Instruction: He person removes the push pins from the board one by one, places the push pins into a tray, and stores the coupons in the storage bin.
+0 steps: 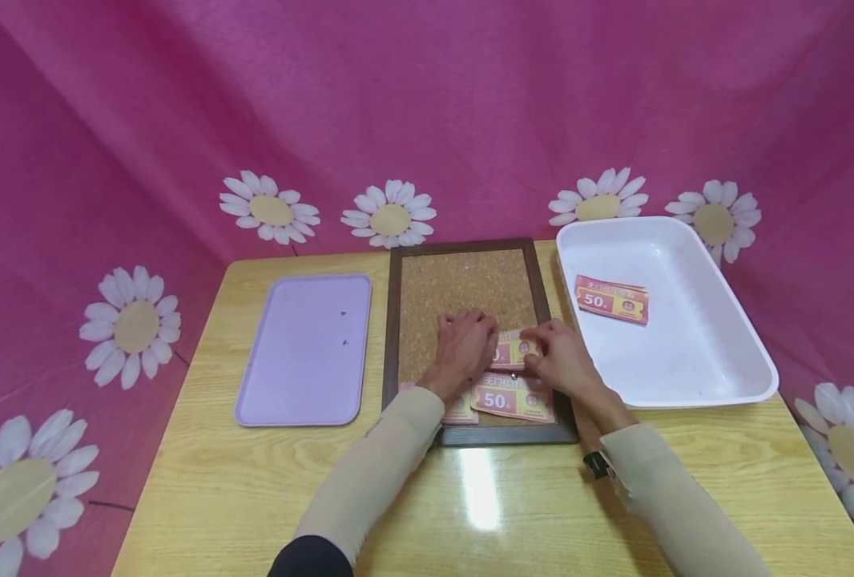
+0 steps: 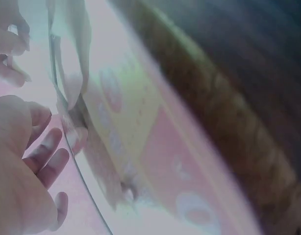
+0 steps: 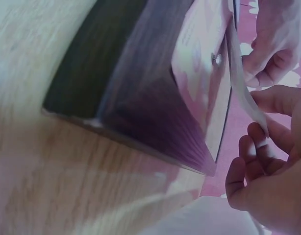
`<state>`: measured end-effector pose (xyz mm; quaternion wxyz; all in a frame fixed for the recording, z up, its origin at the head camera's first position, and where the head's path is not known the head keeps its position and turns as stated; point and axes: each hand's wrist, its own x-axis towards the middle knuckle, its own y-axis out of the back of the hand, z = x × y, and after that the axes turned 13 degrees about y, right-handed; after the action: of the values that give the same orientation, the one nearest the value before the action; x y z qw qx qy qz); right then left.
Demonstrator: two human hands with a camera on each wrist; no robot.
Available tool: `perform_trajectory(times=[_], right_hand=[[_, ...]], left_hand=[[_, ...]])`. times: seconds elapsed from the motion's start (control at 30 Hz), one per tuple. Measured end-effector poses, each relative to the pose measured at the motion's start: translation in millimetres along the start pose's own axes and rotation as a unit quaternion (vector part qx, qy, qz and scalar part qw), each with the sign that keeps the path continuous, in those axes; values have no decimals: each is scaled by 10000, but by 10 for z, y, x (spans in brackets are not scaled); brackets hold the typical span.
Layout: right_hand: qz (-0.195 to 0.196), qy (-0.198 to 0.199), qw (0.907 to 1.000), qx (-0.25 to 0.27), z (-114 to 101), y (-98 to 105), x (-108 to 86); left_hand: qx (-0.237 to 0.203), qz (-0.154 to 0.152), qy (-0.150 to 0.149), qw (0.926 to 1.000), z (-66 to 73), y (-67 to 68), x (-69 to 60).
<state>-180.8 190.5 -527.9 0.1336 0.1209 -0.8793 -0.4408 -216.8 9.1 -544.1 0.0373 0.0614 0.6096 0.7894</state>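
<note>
A red-and-yellow paper coupon [image 1: 516, 350] printed with 50 lies between my hands over a cork board [image 1: 434, 280] with a dark wooden frame. My right hand [image 1: 562, 358] pinches the coupon's right end between thumb and fingers; in the right wrist view its paper edge [image 3: 246, 98] stands slightly lifted. At the left end, the curled fingers of my left hand [image 1: 465, 350] hold the paper, their tips partly hidden. Below, another coupon [image 1: 513, 398] lies on the cork, with a small pushpin [image 3: 217, 59] at its upper edge. A third coupon [image 1: 461, 410] is partly covered by my left forearm.
Left of the board lies a lilac tray [image 1: 300, 353] with two small dark pins. On the right stands a white plastic tub [image 1: 686, 361] holding a stack of coupons [image 1: 611, 300]. A few faint clear pins show near the cork's top. Pink flowered cloth hangs behind the wooden table [image 1: 412, 521].
</note>
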Motion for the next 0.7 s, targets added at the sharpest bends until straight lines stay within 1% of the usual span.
perform_trajectory(times=[0.27,0.43,0.53,0.7], right_hand=[[223,74,9996,133,-12,78,-1],[408,222,9989,105,-46,110,1],[488,209,9985,100,-69,137,0],[542,112,9983,160,-84,186,-4]], left_hand=[[18,100,239,9997,-109,72,44],[-5,62,458,9989,-186,106,45],[-64,67,496,9987,-239,127,45],[-78,239,520,9983,-318,165,55]])
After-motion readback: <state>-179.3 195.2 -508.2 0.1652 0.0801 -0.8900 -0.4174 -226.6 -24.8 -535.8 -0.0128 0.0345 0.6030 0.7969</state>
